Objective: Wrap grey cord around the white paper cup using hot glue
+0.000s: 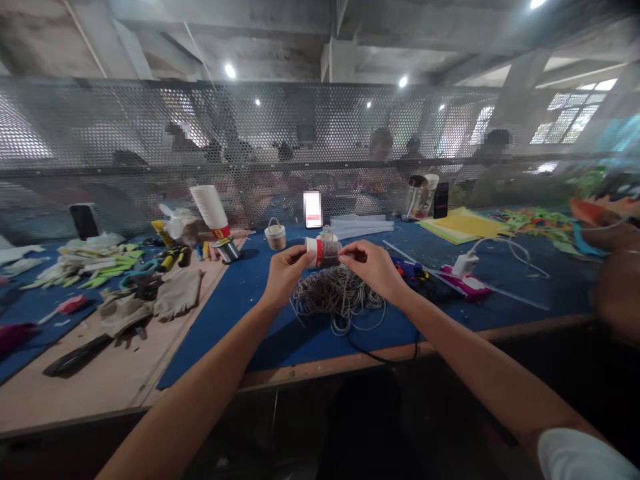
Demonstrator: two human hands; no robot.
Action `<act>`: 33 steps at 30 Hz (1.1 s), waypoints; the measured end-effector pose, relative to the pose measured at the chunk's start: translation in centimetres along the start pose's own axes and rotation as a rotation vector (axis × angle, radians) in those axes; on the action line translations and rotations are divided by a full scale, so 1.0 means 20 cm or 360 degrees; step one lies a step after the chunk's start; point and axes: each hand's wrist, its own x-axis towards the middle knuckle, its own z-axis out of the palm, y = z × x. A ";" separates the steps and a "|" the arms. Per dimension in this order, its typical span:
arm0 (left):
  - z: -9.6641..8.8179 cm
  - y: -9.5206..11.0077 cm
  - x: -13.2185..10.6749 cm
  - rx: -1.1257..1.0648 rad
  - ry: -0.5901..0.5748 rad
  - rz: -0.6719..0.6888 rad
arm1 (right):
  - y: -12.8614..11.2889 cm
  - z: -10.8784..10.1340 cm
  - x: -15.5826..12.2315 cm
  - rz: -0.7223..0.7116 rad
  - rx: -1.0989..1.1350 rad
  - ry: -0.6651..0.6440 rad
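Observation:
My left hand (284,269) is closed round one end of a small paper cup (323,253), white with a red band, partly wrapped in grey cord. My right hand (373,265) pinches at the cup's other end, fingers pressed together on the cord there. Both hands hover just above a loose heap of grey cord (338,297) lying on the blue mat (250,293). A small finished cord-wrapped basket (275,235) with a handle stands behind, toward the mesh screen.
A stack of white paper cups (211,210) leans at left, beside pliers (173,257), a glove (177,293) and green cut-outs (95,267). A lit phone (313,209) stands against the mesh screen (320,133). Yellow sheets (463,225), a white charger (465,265) and a neighbour's arm (617,280) are at right.

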 end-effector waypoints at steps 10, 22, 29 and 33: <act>0.02 0.05 -0.02 0.0230 -0.0062 0.0027 | -0.09 -0.03 0.03 -0.0546 -0.0566 0.0164; 0.02 0.06 -0.03 0.0170 -0.0120 0.0009 | -0.11 -0.03 0.10 -0.0539 -0.0558 0.0168; 0.02 0.07 -0.03 0.0176 -0.0157 0.0012 | -0.09 -0.03 0.13 -0.0503 -0.0528 0.0171; 0.01 0.07 -0.03 0.0158 -0.0167 -0.0003 | -0.07 -0.02 0.13 -0.0511 -0.0495 0.0191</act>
